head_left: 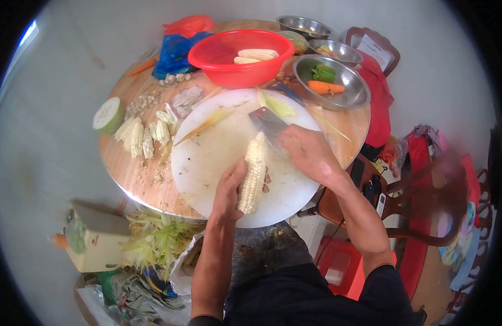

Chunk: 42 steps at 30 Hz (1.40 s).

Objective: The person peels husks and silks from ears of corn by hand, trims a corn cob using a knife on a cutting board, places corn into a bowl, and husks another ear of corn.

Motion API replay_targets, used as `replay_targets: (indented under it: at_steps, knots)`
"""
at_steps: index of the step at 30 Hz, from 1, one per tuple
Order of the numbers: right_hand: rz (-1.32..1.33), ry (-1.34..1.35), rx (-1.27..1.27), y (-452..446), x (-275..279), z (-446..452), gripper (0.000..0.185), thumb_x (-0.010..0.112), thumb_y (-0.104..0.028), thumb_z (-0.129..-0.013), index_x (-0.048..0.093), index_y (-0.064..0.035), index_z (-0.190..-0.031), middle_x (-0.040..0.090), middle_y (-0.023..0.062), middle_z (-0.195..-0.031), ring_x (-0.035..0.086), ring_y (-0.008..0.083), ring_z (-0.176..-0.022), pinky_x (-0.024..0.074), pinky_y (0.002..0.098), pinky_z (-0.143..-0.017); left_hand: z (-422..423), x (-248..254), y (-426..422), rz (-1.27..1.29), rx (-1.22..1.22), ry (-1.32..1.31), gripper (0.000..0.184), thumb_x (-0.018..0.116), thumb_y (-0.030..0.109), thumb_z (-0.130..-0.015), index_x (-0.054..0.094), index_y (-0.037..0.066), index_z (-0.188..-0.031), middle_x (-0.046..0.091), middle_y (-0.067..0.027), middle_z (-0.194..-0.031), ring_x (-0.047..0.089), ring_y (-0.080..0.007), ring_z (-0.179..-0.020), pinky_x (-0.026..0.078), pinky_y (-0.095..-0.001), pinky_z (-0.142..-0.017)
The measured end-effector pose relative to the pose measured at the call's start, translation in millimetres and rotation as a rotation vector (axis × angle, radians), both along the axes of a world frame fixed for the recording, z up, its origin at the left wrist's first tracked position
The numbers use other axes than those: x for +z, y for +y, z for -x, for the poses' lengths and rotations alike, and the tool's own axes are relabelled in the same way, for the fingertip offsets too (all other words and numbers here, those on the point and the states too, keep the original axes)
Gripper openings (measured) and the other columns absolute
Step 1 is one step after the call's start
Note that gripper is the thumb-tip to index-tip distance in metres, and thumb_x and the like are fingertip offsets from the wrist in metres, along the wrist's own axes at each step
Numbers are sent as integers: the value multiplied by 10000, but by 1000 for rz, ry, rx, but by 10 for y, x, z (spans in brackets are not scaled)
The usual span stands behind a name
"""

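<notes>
Above the white board [207, 163], the left hand [227, 187] grasps husked corn [253, 176], apparently for trimming; the right hand [308, 154] grips a knife [267, 121]. Any cut demands clear fingers.

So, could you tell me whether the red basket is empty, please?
Not empty: pale corn cobs lie inside the red basket.

Hands [229, 183] holding peeled corn cob [253, 174] and cleaver [268, 121], white round board [210, 157], red basket [229, 69] beyond
</notes>
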State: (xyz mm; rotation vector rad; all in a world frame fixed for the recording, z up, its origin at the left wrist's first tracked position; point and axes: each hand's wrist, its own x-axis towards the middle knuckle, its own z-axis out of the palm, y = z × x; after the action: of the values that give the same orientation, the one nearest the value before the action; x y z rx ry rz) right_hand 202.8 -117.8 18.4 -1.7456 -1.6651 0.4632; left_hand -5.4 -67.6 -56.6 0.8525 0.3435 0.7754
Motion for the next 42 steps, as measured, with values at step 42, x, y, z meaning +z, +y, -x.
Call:
replay_targets:
  at_steps: [42]
  knots:
    - [-152,176,67,37,-114,27,334,661,-329,-978,634,3,-967,658,226,-823,661,297,-748,505,409,-717,-57,25,-17,8,93,57,486,464,367,-1078,488,0,-1396,674,-166,-1148,675,-213,-909,579,-348,-769]
